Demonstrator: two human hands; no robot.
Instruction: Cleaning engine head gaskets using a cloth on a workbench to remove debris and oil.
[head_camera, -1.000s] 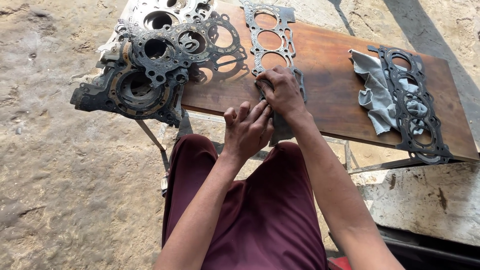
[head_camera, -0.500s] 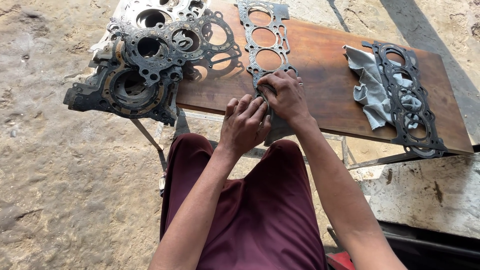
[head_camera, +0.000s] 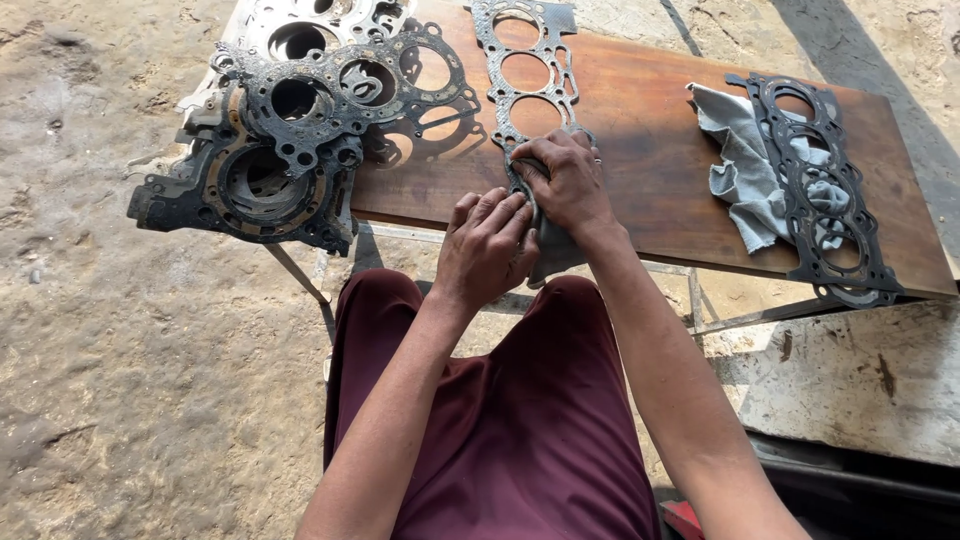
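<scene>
We find the head gasket (head_camera: 527, 75), a thin flat sheet with a row of round bores, lying lengthwise across the wooden surface (head_camera: 640, 170), its near end at the front edge under both hands. The right hand (head_camera: 568, 183) lies on that near end with fingers together and bent, pressing down on it; whether they pinch the sheet we cannot tell. The left hand (head_camera: 488, 245) rests just beside it at the surface's edge, fingers together and curled over what looks like a grey cloth (head_camera: 553, 250) hanging below; its grip is hidden from us.

We judge the gasket light, springy and easily kinked, with narrow webs between bores and possibly sharp edges; it is best held flat by the wider outer margins at two points, not by one end.

To the left, a stack of dark gaskets (head_camera: 290, 140) overhangs the surface's end. To the right, another dark gasket (head_camera: 820, 190) lies over a crumpled grey rag (head_camera: 745, 170). The person's maroon trousers (head_camera: 510, 430) fill the foreground, above a dusty concrete floor (head_camera: 120, 380).
</scene>
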